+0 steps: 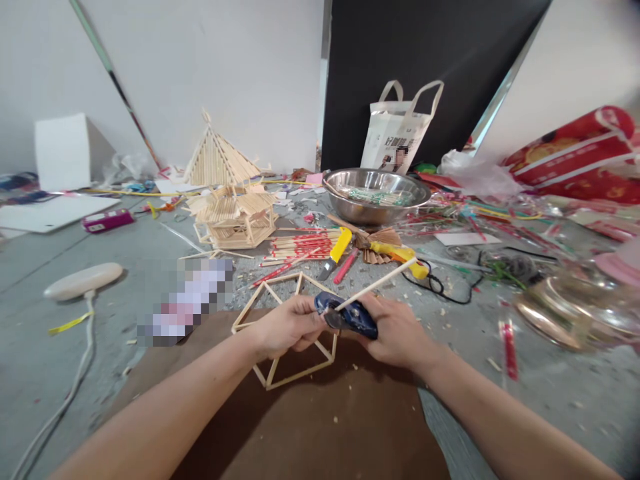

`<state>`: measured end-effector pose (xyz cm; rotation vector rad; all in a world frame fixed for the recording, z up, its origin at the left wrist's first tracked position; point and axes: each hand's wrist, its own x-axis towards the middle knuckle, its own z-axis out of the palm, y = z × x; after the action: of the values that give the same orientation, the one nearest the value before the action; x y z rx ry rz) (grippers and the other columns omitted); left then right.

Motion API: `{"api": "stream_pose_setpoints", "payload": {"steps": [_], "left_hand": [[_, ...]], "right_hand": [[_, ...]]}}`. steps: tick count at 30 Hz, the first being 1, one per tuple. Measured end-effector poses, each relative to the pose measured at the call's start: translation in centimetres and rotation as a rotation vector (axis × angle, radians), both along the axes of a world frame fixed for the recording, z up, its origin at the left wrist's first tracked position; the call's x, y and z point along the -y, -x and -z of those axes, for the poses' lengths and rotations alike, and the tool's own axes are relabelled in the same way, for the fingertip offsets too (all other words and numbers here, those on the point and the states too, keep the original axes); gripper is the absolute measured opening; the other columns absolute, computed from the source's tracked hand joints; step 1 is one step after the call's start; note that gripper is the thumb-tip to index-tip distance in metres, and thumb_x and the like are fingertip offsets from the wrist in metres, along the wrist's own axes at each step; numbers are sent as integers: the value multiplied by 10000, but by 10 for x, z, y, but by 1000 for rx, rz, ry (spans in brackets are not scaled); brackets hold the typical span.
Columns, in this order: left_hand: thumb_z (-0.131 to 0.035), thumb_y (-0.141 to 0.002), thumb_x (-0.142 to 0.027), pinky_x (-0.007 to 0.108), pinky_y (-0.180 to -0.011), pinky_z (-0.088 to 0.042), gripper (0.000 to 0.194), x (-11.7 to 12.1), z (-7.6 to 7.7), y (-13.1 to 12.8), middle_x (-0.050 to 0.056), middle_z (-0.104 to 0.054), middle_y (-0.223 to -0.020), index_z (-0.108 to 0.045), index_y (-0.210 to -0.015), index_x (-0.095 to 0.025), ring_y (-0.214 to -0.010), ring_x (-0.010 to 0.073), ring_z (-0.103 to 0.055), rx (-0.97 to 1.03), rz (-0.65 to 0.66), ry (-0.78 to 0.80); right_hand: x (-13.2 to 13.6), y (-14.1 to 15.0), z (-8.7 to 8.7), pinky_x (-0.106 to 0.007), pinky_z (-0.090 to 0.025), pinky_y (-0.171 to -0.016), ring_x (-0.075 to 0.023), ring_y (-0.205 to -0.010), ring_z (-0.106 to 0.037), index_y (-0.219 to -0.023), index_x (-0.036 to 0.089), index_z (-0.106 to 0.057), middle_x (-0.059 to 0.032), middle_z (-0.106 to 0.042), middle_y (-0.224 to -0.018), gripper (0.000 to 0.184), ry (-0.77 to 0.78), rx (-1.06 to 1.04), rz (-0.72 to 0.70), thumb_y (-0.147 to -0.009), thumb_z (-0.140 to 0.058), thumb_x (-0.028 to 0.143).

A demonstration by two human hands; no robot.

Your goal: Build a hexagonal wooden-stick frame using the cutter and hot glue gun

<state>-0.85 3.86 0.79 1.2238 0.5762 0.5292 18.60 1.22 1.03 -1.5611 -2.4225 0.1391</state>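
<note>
My right hand (pixel 403 333) is wrapped round a dark blue hand cutter (pixel 357 319). A thin pale wooden stick (pixel 377 285) lies across the tool's jaws, its far end pointing up and right. My left hand (pixel 287 327) is closed at the jaws, with thumb and fingers pinched on the stick's near end, mostly hidden there. Under both hands, a flat frame of glued sticks (pixel 300 369), many-sided with crossing spokes, rests partly on a brown cloth (pixel 310 433). My left hand and forearm cover part of the frame.
Behind stand a stick-built house (pixel 235 217) and its pointed roof (pixel 220 160). Red-wrapped sticks (pixel 305 247), a yellow-handled knife (pixel 341 245) and a yellow glue gun (pixel 400 255) lie ahead. A steel bowl (pixel 377 213) sits farther back, a white corded device (pixel 83 281) at left.
</note>
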Motion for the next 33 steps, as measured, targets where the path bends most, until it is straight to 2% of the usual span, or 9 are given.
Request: {"api": "stream_pose_setpoints", "payload": {"steps": [4, 6, 8, 10, 12, 16, 21, 27, 33], "left_hand": [[-482, -739, -402, 162, -367, -228, 294, 1, -2, -4, -74, -317, -391, -525, -653, -124, -357, 32, -250, -81, -115, -251], [-447, -770, -351, 175, -482, -334, 255, 4, 0, -7, -36, -444, -499, -549, -707, -127, -475, 59, -377, -155, -263, -459], [-414, -789, -308, 200, -594, -371, 231, 7, 2, -10, -5, -527, -643, -561, -767, -131, -623, 97, -447, -251, -418, -629], [-386, -800, -289, 211, -615, -372, 244, 9, 5, -12, 4, -538, -667, -568, -781, -128, -660, 115, -457, -348, -483, -705], [-382, -803, -287, 216, -622, -374, 255, 9, 7, -11, 6, -535, -651, -575, -775, -122, -657, 120, -461, -354, -460, -708], [-416, -792, -325, 205, -619, -377, 260, 6, 4, -9, -2, -529, -627, -575, -742, -127, -642, 105, -462, -170, -351, -581], [-495, -721, -442, 163, -355, -200, 339, 4, 2, -8, -80, -284, -382, -462, -575, -138, -357, 29, -233, -89, -215, -216], [-531, -715, -394, 145, -302, -103, 287, 3, 5, -4, -96, -244, -381, -499, -630, -121, -315, 7, -132, 37, -27, 156], [-555, -707, -349, 127, -303, -102, 237, 2, 6, 1, -93, -240, -400, -519, -675, -116, -322, 5, -136, 96, 64, 269]], "right_hand": [[0, 2, -2, -256, -356, -619, -194, -751, -574, -958, 194, -469, -48, -627, -849, 299, 48, 11, 56, -683, -495, 310], [0, 4, -3, -262, -355, -627, -202, -757, -579, -976, 189, -466, -55, -631, -861, 312, 64, 29, 100, -687, -481, 305], [0, 6, -3, -272, -350, -620, -210, -737, -583, -979, 189, -468, -59, -637, -842, 318, 77, 54, 144, -698, -469, 337], [0, 7, -4, -281, -344, -620, -218, -733, -583, -1004, 193, -463, -62, -638, -848, 346, 79, 69, 174, -697, -469, 354], [0, 8, -4, -288, -342, -640, -224, -768, -575, -1051, 197, -444, -65, -629, -898, 397, 72, 68, 173, -683, -485, 340], [0, 6, -3, -290, -342, -684, -223, -829, -556, -1098, 194, -415, -68, -608, -953, 448, 72, 37, 137, -669, -494, 300], [-1, 3, -1, -283, -348, -710, -213, -853, -529, -1098, 177, -411, -76, -583, -951, 462, 29, -3, 68, -647, -498, 228], [0, 1, -2, -254, -348, -633, -185, -762, -527, -1037, 190, -442, -54, -590, -855, 384, 29, -29, 9, -672, -509, 286], [0, -1, -1, -250, -341, -601, -184, -732, -547, -989, 200, -474, -37, -612, -802, 349, 34, -36, -17, -658, -525, 298]]}}
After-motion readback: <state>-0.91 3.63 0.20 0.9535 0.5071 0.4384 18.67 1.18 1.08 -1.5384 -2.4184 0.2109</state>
